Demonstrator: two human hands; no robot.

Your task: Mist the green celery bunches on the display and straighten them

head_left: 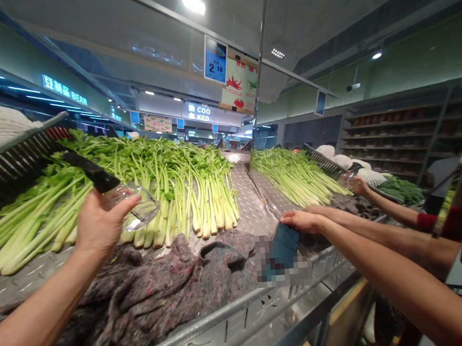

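both arms stretched fwd. left hand (98,224) raised, fingers curled in a closed grip. right hand (302,221) palm down, fingers clamped too.

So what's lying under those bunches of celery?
The celery rests on a studded metal shelf; a grey felt cloth lies at the stalk ends. Whether the cloth reaches beneath the stalks is hidden.
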